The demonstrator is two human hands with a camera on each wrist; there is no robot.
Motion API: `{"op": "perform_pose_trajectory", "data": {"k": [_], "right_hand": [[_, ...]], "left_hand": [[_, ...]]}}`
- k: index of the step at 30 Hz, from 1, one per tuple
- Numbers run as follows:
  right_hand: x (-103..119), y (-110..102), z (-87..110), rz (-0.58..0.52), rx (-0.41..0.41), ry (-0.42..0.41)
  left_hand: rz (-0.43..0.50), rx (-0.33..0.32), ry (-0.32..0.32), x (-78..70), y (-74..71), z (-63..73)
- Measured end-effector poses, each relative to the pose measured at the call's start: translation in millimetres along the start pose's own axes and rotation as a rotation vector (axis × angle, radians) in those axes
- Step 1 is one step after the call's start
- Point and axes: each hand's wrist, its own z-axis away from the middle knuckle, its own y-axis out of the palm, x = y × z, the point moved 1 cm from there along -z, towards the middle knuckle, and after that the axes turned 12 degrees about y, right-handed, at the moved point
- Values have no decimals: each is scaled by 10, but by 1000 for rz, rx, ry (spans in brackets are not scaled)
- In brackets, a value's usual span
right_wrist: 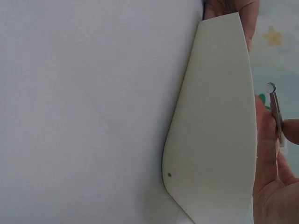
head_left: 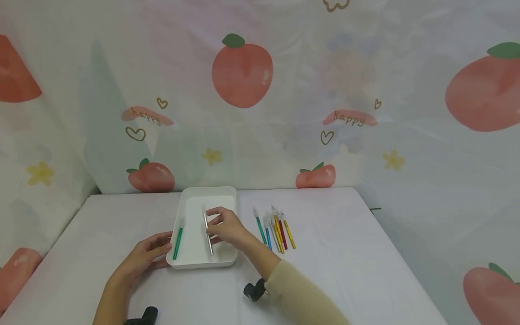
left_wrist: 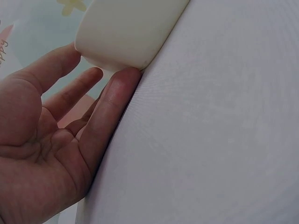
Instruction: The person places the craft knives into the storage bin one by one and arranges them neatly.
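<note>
In the head view, a white rectangular tray (head_left: 221, 198) sits on the white-covered table (head_left: 333, 271), toward its back edge. The right hand (head_left: 228, 229) pinches a slim silver pen-like tool with a clear cap (head_left: 210, 243) over the middle of the tray, cap end pointing to the back; whether it touches the floor there, I cannot tell. The left hand (head_left: 149, 253) rests at the tray's left side, fingers parted and touching it. A green pen-like tool (head_left: 178, 243) lies inside along the left wall. Just right of the tray, a loose bunch of similar capped tools (head_left: 282, 232) in green, blue, silver, yellow and red lies on the cloth. In the left wrist view, the left hand's fingers are spread wide, tips against the tray's outer wall and lower edge. In the right wrist view, the tray's outer wall fills the middle, with a small dark spot (right_wrist: 169, 174) near one corner, and the silver tool shows beyond the rim, held narrowly between thumb and fingers
</note>
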Motion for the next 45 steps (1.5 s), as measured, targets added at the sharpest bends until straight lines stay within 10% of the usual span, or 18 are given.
{"op": "perform_pose_trajectory", "data": {"k": [45], "right_hand": [[-186,528,-237,197,-252,50]], "left_hand": [[14,16,19,10,-16,-14]]}}
